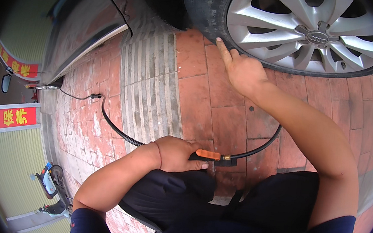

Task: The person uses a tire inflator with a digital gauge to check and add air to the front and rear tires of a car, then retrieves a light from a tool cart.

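Note:
My left hand (173,154) grips a tyre inflator gun with an orange lever (208,154), low in front of my knees. A brass fitting (226,157) joins the gun to a black rubber hose (265,146) that curves up and passes under my right forearm. My right hand (245,71) holds nothing. Its index finger is extended, with the fingertip at the sidewall of a black tyre (206,12), and the other fingers are curled. Inside the tyre is a silver Audi alloy wheel (317,37). Its valve stem (343,65) shows near the lower right of the rim.
An air supply hose (112,124) runs left from the gun to a coupler (96,96) on red paving (195,93). Grooved grey paving (149,78) crosses the ground. A dark car body (94,18) lies upper left. A scooter (54,188) stands by a shutter (7,162).

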Available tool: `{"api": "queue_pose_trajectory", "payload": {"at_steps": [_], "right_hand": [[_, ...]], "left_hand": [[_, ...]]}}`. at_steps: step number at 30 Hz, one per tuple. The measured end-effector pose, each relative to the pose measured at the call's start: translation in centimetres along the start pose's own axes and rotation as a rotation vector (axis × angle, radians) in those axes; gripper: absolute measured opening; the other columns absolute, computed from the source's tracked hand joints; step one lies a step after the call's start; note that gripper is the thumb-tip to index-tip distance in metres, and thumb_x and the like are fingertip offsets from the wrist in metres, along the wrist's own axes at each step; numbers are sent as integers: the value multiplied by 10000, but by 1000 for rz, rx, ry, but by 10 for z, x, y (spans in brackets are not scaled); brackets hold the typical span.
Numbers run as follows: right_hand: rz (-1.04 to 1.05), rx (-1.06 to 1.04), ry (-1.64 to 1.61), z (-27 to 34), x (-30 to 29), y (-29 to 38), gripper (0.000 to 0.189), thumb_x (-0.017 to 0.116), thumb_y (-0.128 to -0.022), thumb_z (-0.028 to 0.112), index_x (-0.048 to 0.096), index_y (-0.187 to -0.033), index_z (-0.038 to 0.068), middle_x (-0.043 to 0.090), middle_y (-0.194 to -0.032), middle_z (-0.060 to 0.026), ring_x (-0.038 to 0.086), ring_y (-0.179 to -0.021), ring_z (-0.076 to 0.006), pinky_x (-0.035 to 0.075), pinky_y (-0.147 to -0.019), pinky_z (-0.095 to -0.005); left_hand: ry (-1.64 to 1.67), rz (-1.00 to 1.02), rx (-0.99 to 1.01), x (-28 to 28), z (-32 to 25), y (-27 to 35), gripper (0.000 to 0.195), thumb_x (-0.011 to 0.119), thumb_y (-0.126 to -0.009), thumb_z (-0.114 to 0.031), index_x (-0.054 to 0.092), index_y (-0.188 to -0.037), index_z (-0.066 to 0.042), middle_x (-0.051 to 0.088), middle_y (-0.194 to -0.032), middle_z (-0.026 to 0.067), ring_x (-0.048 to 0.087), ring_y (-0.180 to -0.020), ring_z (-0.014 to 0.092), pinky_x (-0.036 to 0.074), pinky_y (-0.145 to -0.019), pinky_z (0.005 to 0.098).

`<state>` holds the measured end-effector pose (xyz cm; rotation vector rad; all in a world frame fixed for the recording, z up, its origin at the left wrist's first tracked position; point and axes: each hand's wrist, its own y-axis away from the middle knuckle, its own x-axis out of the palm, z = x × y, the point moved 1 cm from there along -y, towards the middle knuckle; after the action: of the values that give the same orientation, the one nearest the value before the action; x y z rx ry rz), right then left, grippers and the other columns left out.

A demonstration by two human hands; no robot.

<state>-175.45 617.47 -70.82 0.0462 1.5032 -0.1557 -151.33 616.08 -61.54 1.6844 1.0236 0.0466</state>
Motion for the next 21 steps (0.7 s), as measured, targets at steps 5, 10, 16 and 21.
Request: {"api": "queue_pose_trajectory", "payload": {"at_steps": [5, 10, 16, 21], "right_hand": [[-79, 3, 3, 4, -8, -8, 774, 545, -860, 87, 194, -1543, -6, 604, -978, -145, 678, -738, -230, 574, -584, -343], [-23, 2, 44, 1, -12, -7, 776, 541, -861, 83, 184, -1542, -14, 603, -995, -149, 680, -775, -245, 579, -615, -347], [32, -1, 12, 0, -2, -4, 783, 532, -859, 69, 165, -1547, -7, 602, -1001, -156, 682, -792, -255, 582, -638, -354], [-97, 9, -39, 3, -2, -7, 804, 571, -843, 125, 189, -1539, 1, 609, -979, -157, 667, -735, -278, 563, -594, -395]], "left_hand": [[-16, -4, -19, 4, 3, 0, 636, 497, -951, -578, 448, -1424, -155, 688, -928, 235, 658, -917, 415, 515, -822, 450], [-29, -8, -31, 2, 1, 0, 603, 512, -958, -539, 433, -1441, -187, 693, -936, 220, 661, -906, 410, 520, -810, 451], [-21, -75, 7, 7, 2, 1, 576, 528, -956, -521, 462, -1416, -181, 698, -942, 196, 666, -895, 398, 526, -801, 451], [-53, -19, -51, -2, -4, 3, 553, 524, -955, -526, 518, -1351, -140, 698, -926, 193, 668, -901, 385, 525, -798, 455]]}}
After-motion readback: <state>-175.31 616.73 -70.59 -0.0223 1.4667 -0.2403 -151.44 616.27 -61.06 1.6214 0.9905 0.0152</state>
